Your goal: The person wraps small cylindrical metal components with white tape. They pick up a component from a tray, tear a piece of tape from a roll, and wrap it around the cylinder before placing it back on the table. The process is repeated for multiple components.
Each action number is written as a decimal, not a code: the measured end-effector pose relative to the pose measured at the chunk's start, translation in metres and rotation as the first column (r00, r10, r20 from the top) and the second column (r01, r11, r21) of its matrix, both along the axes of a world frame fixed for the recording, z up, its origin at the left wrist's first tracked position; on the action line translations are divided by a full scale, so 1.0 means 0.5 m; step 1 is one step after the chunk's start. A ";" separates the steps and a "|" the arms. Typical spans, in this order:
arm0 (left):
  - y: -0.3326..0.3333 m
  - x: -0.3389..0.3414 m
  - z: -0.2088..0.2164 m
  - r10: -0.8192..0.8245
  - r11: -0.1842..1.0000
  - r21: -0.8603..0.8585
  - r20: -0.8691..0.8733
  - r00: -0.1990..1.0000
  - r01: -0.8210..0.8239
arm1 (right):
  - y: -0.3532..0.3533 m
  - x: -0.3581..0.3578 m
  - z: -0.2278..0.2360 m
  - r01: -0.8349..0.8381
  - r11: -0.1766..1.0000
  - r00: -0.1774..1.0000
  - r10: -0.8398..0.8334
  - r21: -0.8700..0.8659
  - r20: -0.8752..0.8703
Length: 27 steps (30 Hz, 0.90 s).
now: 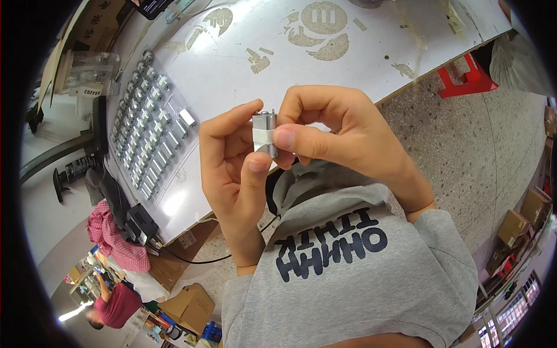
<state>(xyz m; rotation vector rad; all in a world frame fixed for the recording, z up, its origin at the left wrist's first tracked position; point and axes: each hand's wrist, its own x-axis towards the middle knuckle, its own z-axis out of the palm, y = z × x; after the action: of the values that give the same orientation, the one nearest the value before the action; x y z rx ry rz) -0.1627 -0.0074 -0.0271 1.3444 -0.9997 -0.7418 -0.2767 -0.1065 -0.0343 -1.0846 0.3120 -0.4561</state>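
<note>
Between my two hands is a small silvery electric motor (265, 119), held upright with its metal terminals at the top. A white strip (263, 138) of tape or paper goes round its middle, and one lower end stands off the casing. My left hand (229, 153) has its index finger by the top of the motor and its thumb below; the other fingers curl behind. With the thumb pressed on the strip, my right hand (342, 130) pinches the motor from the right side. The fingertips behind the motor are partly hidden.
A clear plastic tray (174, 152) of similar motors in rows lies at the left of the white table (249, 81). Beyond the edge are a red stool (467, 80) and speckled floor. A black cable (200, 262) hangs at the lower left. Another person (116, 303) stands farther off.
</note>
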 end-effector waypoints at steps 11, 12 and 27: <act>-0.005 0.004 -0.018 -0.065 0.998 0.020 0.030 0.997 0.064 | 0.010 0.000 -0.029 0.030 1.000 0.999 -0.029 0.010 -0.020; 0.004 0.015 -0.017 -0.104 0.991 0.084 0.028 0.994 0.102 | 0.013 -0.001 -0.032 0.047 0.999 0.999 -0.048 -0.014 -0.011; 0.023 -0.008 0.020 -0.226 0.974 -0.067 -0.223 0.948 0.217 | 0.014 -0.061 0.033 -0.085 0.995 0.996 0.085 0.044 -0.016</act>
<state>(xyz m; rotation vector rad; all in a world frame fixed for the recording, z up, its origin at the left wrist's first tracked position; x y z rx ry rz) -0.1666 0.0043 -0.0171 1.0912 -0.9829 -1.0168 -0.3074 -0.0995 -0.0178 -1.0561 0.2894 -0.3623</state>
